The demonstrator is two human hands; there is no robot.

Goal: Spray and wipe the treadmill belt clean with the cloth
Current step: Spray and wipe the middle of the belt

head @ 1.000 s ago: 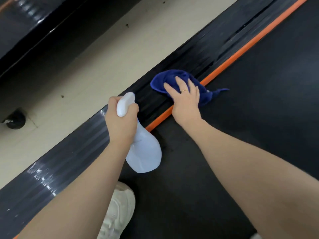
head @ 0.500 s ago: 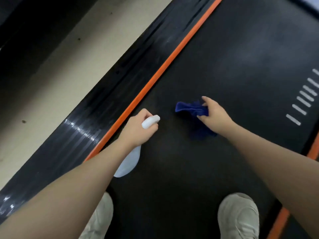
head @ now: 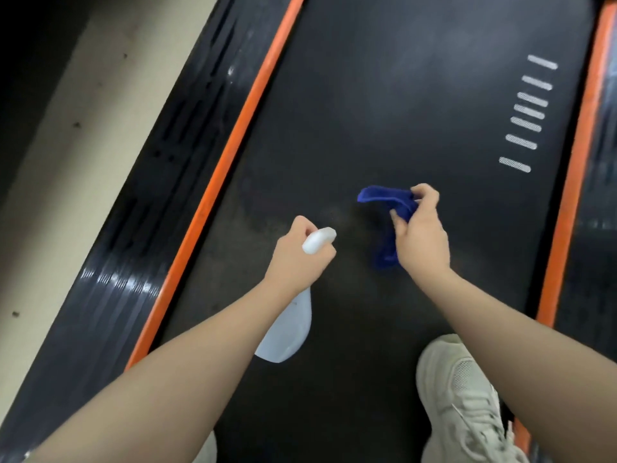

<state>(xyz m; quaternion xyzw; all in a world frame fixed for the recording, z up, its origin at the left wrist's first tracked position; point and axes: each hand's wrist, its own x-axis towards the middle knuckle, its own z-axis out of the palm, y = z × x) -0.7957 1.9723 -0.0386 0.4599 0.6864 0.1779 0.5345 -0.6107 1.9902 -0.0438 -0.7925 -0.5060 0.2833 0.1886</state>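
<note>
Two hands are working over the belt [head: 400,95]. Left hand [head: 297,259] is gripping the sprayer [head: 293,315], grip curled round its neck, white head pointing toward one o'clock. Right hand [head: 420,232] is pinching the cloth [head: 387,208], which is hanging bunched just above the belt at the centre. Orange strips [head: 240,128] are edging the belt at nine and three o'clock. One shoe [head: 457,396] is standing at five o'clock.

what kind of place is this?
Likely a gym or home workout room: the person stands on a treadmill belt with orange side strips, white stripe marks on it, bare floor alongside.
</note>
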